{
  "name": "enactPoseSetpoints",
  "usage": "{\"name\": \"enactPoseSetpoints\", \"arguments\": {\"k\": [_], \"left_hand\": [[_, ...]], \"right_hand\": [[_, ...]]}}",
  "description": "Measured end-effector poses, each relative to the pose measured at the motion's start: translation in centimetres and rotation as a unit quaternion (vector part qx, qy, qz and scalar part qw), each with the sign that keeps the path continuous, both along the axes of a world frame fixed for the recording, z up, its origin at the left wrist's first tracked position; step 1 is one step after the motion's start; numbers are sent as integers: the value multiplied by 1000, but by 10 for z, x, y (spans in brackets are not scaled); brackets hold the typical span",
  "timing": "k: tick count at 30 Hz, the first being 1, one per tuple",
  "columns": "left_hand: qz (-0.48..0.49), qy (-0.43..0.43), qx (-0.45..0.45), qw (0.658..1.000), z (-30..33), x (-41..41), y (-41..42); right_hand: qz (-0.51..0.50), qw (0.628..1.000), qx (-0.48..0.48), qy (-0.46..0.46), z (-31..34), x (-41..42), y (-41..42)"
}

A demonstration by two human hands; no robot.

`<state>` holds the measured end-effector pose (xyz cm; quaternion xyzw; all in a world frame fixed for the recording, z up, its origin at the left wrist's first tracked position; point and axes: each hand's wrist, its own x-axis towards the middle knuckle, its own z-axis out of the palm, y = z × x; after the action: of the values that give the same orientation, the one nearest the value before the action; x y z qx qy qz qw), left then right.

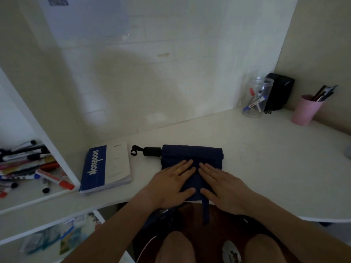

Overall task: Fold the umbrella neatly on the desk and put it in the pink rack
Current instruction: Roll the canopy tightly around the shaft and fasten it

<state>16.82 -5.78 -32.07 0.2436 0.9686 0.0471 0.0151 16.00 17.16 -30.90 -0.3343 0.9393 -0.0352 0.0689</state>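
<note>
A navy blue folding umbrella [191, 154] lies flat on the white desk [266, 158], its black handle [152, 151] with a wrist loop pointing left. Its cloth is spread toward the desk's front edge, and a closing strap [205, 209] hangs over that edge. My left hand [171, 184] and my right hand [218, 184] rest side by side, palms down, fingers flat on the cloth's near part. Neither hand grips anything. A pink cup [305, 111] holding pens stands at the far right against the wall.
A blue and white notebook [106, 168] lies just left of the umbrella handle. A clear jar [255, 97] of markers and a black box [278, 92] stand at the back right. Shelves on the left hold several markers [28, 164]. My knees are below the desk edge.
</note>
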Motion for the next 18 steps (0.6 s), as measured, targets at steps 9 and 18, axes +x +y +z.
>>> {"name": "enactPoseSetpoints", "arguments": {"k": [9,18], "left_hand": [[4,16,-8,1000,-6,8,3],[6,28,-1,1000,-12,7,2]], "right_hand": [[-157,966,-175,-107,56,-102,-20],[-126,924,-353,-68,53,-112,-18]]}}
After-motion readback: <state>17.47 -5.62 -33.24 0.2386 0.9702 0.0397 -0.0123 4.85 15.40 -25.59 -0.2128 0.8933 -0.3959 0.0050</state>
